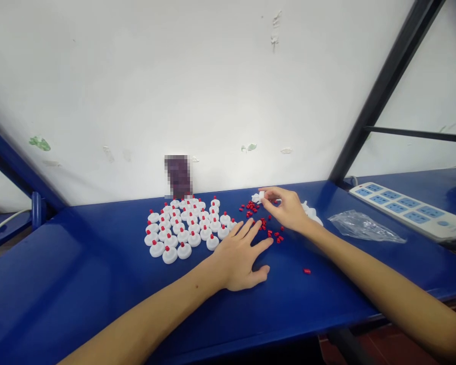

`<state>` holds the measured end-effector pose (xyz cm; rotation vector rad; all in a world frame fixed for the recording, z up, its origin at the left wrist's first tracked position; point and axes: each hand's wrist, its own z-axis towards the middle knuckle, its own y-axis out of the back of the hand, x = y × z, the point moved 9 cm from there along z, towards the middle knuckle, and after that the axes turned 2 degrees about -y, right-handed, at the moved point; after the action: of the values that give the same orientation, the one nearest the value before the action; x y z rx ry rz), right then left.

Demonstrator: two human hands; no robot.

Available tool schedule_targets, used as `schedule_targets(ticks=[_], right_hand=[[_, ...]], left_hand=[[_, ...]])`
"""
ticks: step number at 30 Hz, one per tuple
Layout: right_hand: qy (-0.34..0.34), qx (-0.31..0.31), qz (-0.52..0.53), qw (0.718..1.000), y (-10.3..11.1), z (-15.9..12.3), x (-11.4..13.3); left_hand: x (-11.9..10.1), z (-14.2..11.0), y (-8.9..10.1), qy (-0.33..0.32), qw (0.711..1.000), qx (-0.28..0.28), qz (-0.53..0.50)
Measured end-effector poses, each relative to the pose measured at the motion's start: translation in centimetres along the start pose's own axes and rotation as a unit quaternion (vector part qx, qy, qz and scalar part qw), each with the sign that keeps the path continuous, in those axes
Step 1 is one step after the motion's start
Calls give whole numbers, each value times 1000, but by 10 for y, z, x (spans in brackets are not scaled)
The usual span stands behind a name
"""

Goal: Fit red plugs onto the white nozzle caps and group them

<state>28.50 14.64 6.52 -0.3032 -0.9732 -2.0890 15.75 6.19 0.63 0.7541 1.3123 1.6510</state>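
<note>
My left hand (243,258) lies flat on the blue table with its fingers spread, between the white caps and the red pieces. Thumb and forefinger of my right hand (285,207) pinch a small white plastic piece (261,194); its exact shape is partly hidden. Small red tips (264,223) are scattered under and around both hands. On the left stand many round white caps (183,235) in a close group, with red tips on top. More white plastic parts (312,213) lie behind my right wrist, partly covered by it.
A clear plastic bag (359,225) rests right of my right forearm. Behind it lies a white power strip (410,209). One red tip (307,271) is apart, near the front. A blurred dark object (178,175) leans at the white wall. A black metal post (372,106) rises at right.
</note>
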Motion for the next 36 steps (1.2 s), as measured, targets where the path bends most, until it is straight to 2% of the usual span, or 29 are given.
schedule_targets(ticks=[3,8,14,20,23,28,33,36], right_hand=[[1,1,-2,1000,0,-1,2],[-2,6,12,1000,-1,-2,9],[-56,17,56,997,-2,-2,7],[26,39,-16,999,-2,-3,18],[46,81,-28,995,-8,-4,22],[55,210,-45,975,-29,-13,27],[93,340,-80,932,-46,-29,39],[102,382,-120,911,-46,-34,43]], left_hand=[[-4,4,4,-3,999,-21,32],[-2,2,4,11,999,-23,42],[-1,1,4,3,999,-35,7],[4,0,8,30,997,-62,-37],[8,-1,11,58,995,-76,-31],[4,-1,5,19,998,-39,-53],[7,-2,4,12,994,-29,-102],[7,-3,5,11,994,-29,-107]])
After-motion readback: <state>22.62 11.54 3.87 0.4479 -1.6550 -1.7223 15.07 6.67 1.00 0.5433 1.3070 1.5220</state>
